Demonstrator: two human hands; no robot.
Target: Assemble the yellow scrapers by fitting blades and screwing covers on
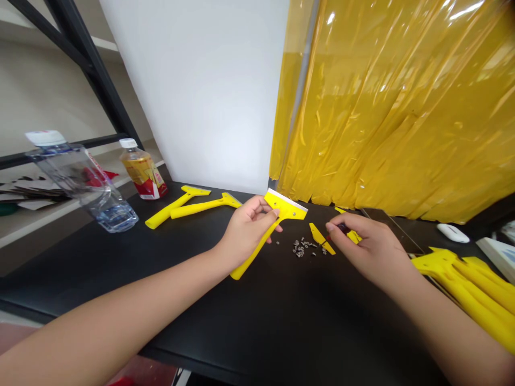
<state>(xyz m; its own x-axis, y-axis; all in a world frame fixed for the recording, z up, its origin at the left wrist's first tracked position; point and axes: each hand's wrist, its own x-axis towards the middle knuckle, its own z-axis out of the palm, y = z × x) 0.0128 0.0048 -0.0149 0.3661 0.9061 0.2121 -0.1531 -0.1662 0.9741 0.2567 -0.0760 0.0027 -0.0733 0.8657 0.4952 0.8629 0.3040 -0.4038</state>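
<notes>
Left hand [246, 231]: we clench a yellow plastic scraper [286, 208] near its head, above the black table [193, 327].
Between our hands: small screws [301, 247] lie just beside a yellow strip [322, 239].
Right hand [370, 251]: we pinch a small dark tool [343, 229] in our fingertips.

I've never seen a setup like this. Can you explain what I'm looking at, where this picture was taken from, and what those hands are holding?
There's no machine here, just a person's two bare hands. The picture comes from a camera worn on their head, looking forward and down. The left hand holds a yellow scraper. The right hand pinches a small dark tool, partly hidden by the fingers. On the black table lie tiny metal parts, a small yellow piece, more scrapers, a water bottle and a drink bottle.
</notes>
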